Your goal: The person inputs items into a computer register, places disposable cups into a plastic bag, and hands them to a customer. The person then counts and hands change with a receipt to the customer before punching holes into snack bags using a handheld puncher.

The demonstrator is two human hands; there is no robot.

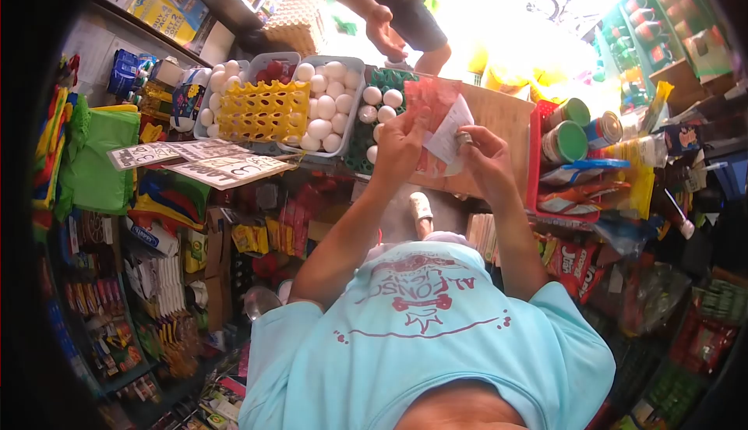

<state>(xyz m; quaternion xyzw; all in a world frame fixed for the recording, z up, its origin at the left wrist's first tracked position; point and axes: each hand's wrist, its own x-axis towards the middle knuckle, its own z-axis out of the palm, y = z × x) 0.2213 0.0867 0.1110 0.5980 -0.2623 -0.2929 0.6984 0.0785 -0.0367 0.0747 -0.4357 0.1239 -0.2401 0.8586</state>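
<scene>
My left hand (401,147) is closed on thin reddish sheets (433,96), which look like banknotes but are too washed out to read. A whitish slip (447,132) lies against them, between my hands. In the fingers of my right hand (492,163) are small silvery pieces (465,139) that look like coins, close to the slip's right edge. Both hands are above a wooden counter top (499,122). Left of my left hand, white eggs (372,96) sit in a dark green egg tray (360,135).
A plastic bin of eggs (327,107), a yellow egg tray (263,111) and price signs (226,163) stand on the left. A red basket (533,157) with cans (565,142) borders the right. Across the counter, another person's hand (382,34) hangs open.
</scene>
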